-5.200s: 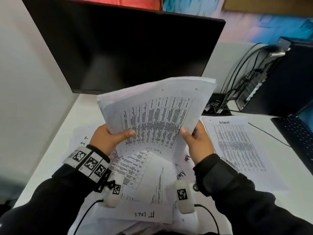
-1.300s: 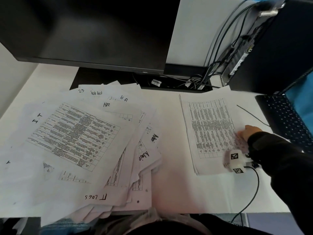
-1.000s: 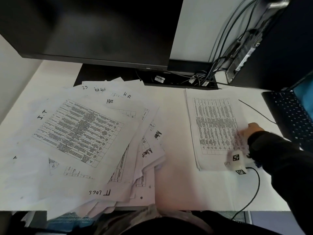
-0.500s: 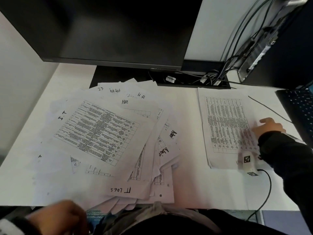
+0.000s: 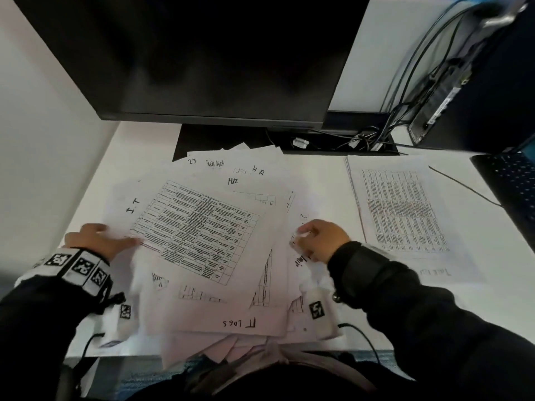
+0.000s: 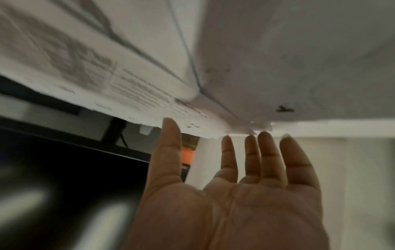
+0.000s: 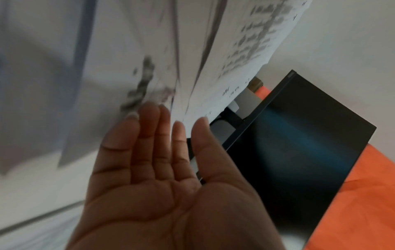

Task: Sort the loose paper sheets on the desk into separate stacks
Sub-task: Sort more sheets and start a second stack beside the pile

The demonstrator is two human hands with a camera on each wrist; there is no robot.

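Observation:
A messy pile of loose printed sheets (image 5: pixel 197 235) covers the middle and left of the white desk (image 5: pixel 318 180); its top sheet carries a table and the handwritten letters "I.T". A neat stack (image 5: pixel 402 209) lies apart at the right. My left hand (image 5: pixel 101 235) rests at the pile's left edge, thumb on the top sheet. In the left wrist view the left hand (image 6: pixel 224 138) has straight, spread fingers with tips at the paper edge. My right hand (image 5: pixel 312 235) touches the pile's right edge. The right wrist view shows the right hand (image 7: pixel 162 115) with straight fingers held together against the sheets.
A large black monitor (image 5: pixel 202 53) stands behind the pile. A computer tower (image 5: pixel 477 82) with a tangle of cables (image 5: pixel 370 137) is at the back right. A dark keyboard (image 5: pixel 512 180) sits at the right edge. Some sheets overhang the desk's front edge.
My right hand has left the neat stack and moved left to the messy pile's right edge. My left hand has come up from below the desk front to the pile's left edge.

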